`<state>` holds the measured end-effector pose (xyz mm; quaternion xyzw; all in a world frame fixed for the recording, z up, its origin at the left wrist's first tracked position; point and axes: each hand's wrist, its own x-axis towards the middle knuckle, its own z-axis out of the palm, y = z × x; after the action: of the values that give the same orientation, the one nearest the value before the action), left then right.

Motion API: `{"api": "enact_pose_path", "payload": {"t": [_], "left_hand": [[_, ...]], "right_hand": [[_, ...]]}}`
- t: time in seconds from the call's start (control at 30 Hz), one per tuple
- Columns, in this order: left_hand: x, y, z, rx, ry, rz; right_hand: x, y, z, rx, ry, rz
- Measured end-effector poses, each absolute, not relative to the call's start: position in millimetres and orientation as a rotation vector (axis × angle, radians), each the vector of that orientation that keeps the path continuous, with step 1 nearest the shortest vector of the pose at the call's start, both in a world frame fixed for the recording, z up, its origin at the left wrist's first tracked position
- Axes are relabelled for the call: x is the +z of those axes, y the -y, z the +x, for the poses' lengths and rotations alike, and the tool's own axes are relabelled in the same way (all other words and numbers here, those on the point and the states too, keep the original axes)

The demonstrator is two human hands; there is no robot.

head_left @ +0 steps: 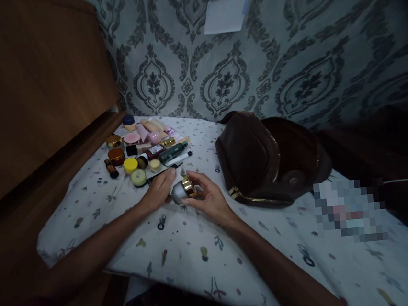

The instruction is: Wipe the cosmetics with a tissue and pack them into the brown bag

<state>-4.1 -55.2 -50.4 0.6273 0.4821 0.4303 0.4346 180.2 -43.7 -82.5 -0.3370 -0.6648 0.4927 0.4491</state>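
Note:
Between my two hands is a small grey cosmetic jar point(179, 193) with a shiny gold cap point(189, 186), tilted over the patterned cloth. My right hand point(210, 198) grips the gold-capped end between thumb and fingers. My left hand point(160, 191) is closed at the grey end, its fingers partly hidden. Just beyond the left hand lie a black slim tube point(163, 174), a pale green jar point(139, 178) and a small cream-coloured pot point(155, 165). A yellow-lidded jar point(130, 166) and a dark green tube point(173, 152) lie farther back.
Several more cosmetics, including a brown jar point(117, 156) and pink tubes, crowd the back left. A dark brown bag point(251, 155) gapes on the right. White patterned cloth point(184, 244) covers the surface, with a wooden cabinet point(38, 82) at left and a patterned wall behind.

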Motion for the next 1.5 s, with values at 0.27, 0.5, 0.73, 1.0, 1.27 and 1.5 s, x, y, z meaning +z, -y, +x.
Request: {"api": "enact_pose_path", "payload": {"t": [0.27,0.5,0.73,1.0,1.27,1.5], "left_hand": [[-51,49,-7,1.089,-1.261,1.901],[-49,53,-7,1.152,-1.258,2.076],[-47,78,-10,1.125,-1.315,2.516],[-55,82,-9,0.991,-1.427,2.643],[-45,61,-9,0.916,-1.379,2.179],[-56,56,-8,1.034,-1.316,2.036]], "right_hand": [[-82,45,180,1.172,1.662,-0.866],[-82,43,183,1.209,1.646,-0.843],[-83,41,184,1.283,1.595,-0.879],[-75,41,187,1.215,1.710,-0.853],[-72,34,197,1.201,1.853,-0.785],[-65,34,205,1.408,1.845,-0.762]]}}
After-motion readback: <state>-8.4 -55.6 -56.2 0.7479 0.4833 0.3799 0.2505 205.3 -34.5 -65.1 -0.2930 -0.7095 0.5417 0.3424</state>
